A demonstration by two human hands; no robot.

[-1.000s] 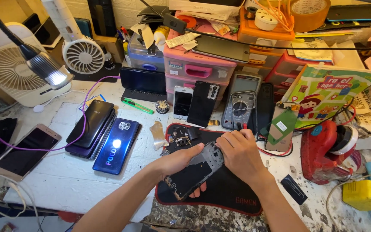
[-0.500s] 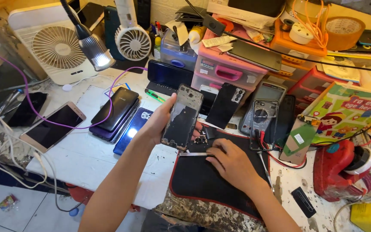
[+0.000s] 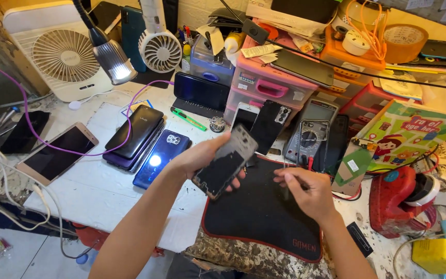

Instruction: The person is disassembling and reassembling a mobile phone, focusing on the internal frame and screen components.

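Cluttered repair bench, white tabletop, black work mat at near edge. Opened phone held tilted above mat's left edge, gripped by left hand around its left side. Right hand over mat centre, fingers pinched on thin tool; tool too small to identify. Mat mostly bare. Blue phone, dark stacked phones just left; multimeter beyond; red device right.

The work mat is black with red edging. A blue phone lies by a dark purple one. The drawer unit is pink; the tape roll is tan.
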